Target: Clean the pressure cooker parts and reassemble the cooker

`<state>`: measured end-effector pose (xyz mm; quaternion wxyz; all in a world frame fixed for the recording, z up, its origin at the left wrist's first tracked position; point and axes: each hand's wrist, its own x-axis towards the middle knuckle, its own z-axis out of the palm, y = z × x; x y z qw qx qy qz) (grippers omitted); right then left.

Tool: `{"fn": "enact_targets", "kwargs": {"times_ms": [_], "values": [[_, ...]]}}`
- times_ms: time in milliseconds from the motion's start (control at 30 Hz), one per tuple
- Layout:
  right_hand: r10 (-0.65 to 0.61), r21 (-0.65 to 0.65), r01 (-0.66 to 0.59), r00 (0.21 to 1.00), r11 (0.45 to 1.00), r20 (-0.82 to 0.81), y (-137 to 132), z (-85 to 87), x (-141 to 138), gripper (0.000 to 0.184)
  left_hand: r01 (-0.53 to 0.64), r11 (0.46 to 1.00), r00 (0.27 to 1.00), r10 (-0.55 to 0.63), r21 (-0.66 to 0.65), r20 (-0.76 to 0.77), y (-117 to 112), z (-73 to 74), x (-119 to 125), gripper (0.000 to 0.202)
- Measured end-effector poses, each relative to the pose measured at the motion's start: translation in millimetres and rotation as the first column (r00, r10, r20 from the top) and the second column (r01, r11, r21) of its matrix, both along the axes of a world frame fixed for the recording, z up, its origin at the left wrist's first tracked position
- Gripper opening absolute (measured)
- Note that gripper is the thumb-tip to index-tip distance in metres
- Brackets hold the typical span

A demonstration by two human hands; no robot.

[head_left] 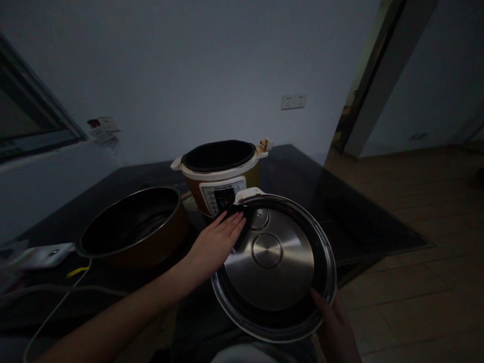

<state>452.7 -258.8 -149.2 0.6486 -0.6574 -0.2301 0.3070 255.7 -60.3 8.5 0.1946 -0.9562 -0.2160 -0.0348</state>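
My right hand grips the lower right rim of a pressure cooker lid, thumb on its inner side. The lid is tilted, its brushed steel underside facing me, with a dark ring round it. My left hand presses a dark cloth against the lid's upper left, near the white handle; its fingers are stretched together and partly cover the cloth. Behind the lid stands the lidless electric pressure cooker, with a white rim, a control panel and a dark inside.
A brown pan with a dark inside and a white handle stands left on the dark table. A pale cord with a yellow tie lies in front. Wall sockets are behind; tiled floor lies right.
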Motion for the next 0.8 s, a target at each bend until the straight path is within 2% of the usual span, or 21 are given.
{"fn": "enact_targets", "kwargs": {"times_ms": [100,233,367,533,667,800], "values": [[0.025,-0.004,-0.026,0.999,1.0,-0.04,0.3,6.8,-0.6,0.053,0.003,1.0,1.0,-0.003,0.011,0.022,0.1,-3.6,4.3,0.05],[-0.02,-0.033,0.018,0.997,0.999,-0.075,1.1,12.0,-1.2,0.066,0.019,1.0,0.996,-0.021,0.019,0.085,10.7,-4.3,27.0,0.05],[-0.041,-0.018,0.039,0.988,0.999,-0.148,2.0,13.2,-2.9,0.071,0.055,0.998,0.995,-0.054,-0.01,0.083,21.0,-3.8,33.7,0.049],[-0.049,0.016,0.052,0.984,0.998,-0.173,2.0,15.3,-3.7,0.067,0.146,0.984,0.989,-0.143,-0.097,0.037,19.1,2.0,-2.3,0.049],[-0.039,0.031,0.044,0.986,0.999,-0.161,2.4,20.1,-6.7,0.065,0.145,0.973,0.989,-0.135,-0.178,0.066,6.4,14.7,-36.6,0.041],[-0.035,0.028,0.041,0.982,0.999,-0.184,2.8,22.7,-8.9,0.065,0.2,0.959,0.979,-0.186,-0.201,0.083,-7.5,20.8,-57.4,0.041]]}}
